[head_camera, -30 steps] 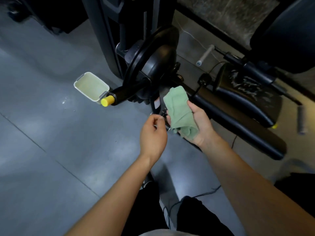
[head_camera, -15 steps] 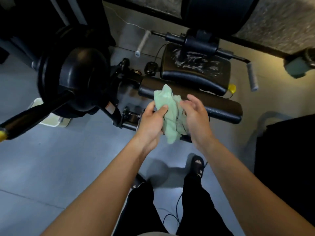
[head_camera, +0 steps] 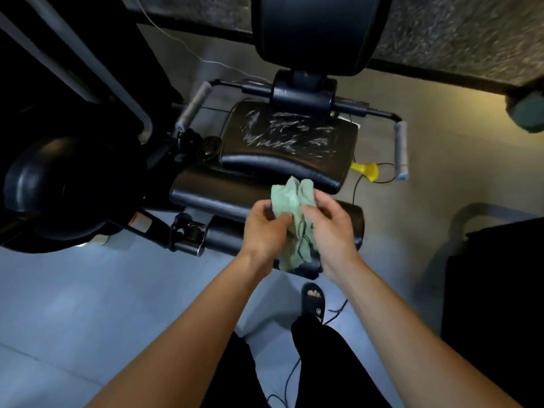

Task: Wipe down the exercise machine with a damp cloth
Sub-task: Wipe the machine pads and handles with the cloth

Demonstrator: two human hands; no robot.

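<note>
The person stands over the black exercise machine [head_camera: 206, 189] and holds a crumpled pale green cloth [head_camera: 294, 213] between both hands, in the air above the long black padded roller [head_camera: 212, 192] at the machine's near edge; the left hand [head_camera: 265, 228] pinches the cloth's left side with curled fingers, and the right hand [head_camera: 329, 228] pinches the right side the same way; the cloth touches no part of the machine at this moment, its lower end hanging down between the wrists.

As to progress, the black cushioned seat pad [head_camera: 288, 142] beyond the cloth shows pale streaks across its top, which could be damp smears from wiping or plain wear, and the frame does not settle which; the roller under the hands, the upright black backrest [head_camera: 315, 30] and the two grey foam handle grips [head_camera: 401, 148] show no clear sign either way. The hands appear to be regathering or refolding the cloth, so the step in hand looks like preparation for a fresh pass rather than wiping itself; judged from this view, much of the machine likely remains to be done, the roller nearest the hands being the obvious next surface.

A yellow knob [head_camera: 366, 171] sits just beside the seat's right edge; a sandalled foot [head_camera: 314, 298] rests on the grey floor [head_camera: 88, 290] below.
</note>
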